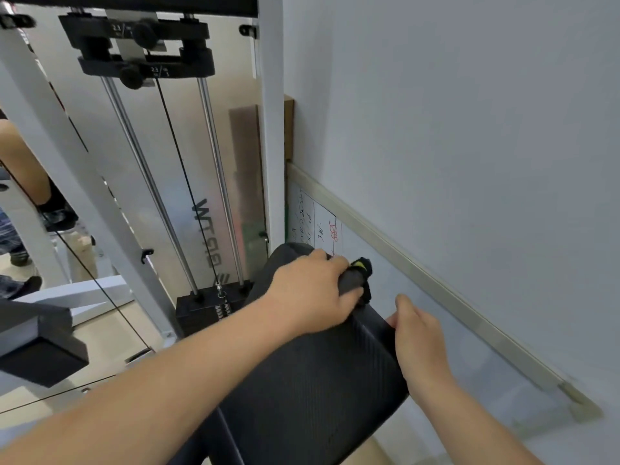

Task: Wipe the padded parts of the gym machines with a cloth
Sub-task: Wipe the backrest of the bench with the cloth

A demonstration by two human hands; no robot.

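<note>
The left hand (312,290) lies on the far end of a black pad (312,391), its fingers curled tightly round a dark cloth (357,278) with a small yellow patch. The cloth is bunched in that grip and pressed against the pad's upper right corner. The left forearm crosses the view from the lower left and passes over the pad's left side.

The right hand (419,344) holds the pad's right edge just beside the left hand, without touching it. Its thumb points up and its fingers wrap down over the edge, where they are mostly hidden.

The pad has a fine ribbed texture and tilts away from the camera. Its far end sits near the base of a white frame (271,129).

Behind the pad, inside the frame, a black weight stack (201,313) sits low. Two shiny rods (147,182) rise from it, with a thin black cable (181,162) between them. Two black plates (144,48) with round knobs hang high on the rods, well above the stack.

To the right is a pale wall (469,112). A whiteboard (317,219) with handwritten marks in dark and red ink leans against its lower part, just beyond the cloth, and the board's metal edge runs diagonally along the wall.

At the far left, beyond the frame's slanted beam, another person's leg (23,156) shows, standing on a light floor (110,333).
</note>
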